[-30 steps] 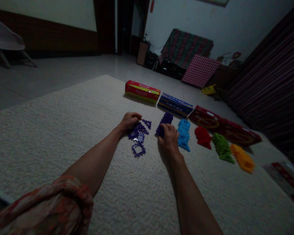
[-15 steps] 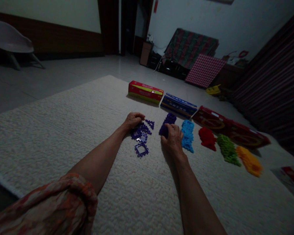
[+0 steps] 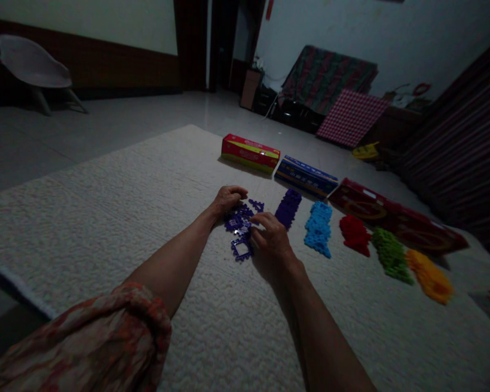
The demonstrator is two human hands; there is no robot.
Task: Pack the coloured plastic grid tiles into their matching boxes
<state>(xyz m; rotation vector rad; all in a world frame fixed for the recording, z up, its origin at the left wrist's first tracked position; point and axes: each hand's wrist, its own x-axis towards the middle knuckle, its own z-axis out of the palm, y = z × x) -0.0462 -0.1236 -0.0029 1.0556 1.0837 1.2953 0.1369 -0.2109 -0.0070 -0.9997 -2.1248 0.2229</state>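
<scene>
On the pale quilted mat, a loose cluster of purple interlocking plastic pieces (image 3: 233, 222) lies between my hands. My left hand (image 3: 227, 200) rests at the cluster's far left edge, its fingers loosely curved over it and no held piece showing. From the right, my right hand (image 3: 271, 237) reaches over the cluster, thumb and fingers apart, fingertips at the pieces. Nearest to me is a square purple frame piece (image 3: 242, 249); a triangular purple piece (image 3: 256, 205) lies beyond my right fingertips. A stacked row of purple pieces (image 3: 289, 208) lies just beyond my right hand.
To the right lie rows of blue pieces (image 3: 318, 228), red pieces (image 3: 355, 234), green pieces (image 3: 391, 255) and orange pieces (image 3: 429, 276). Behind them stand a red-yellow box (image 3: 250, 154), a blue box (image 3: 306, 177) and long dark-red packaging (image 3: 396, 215). A chair (image 3: 35, 62) stands far left.
My right hand has moved left from the purple row to the loose purple cluster. My left hand stays at the cluster's edge. The view has shifted slightly left.
</scene>
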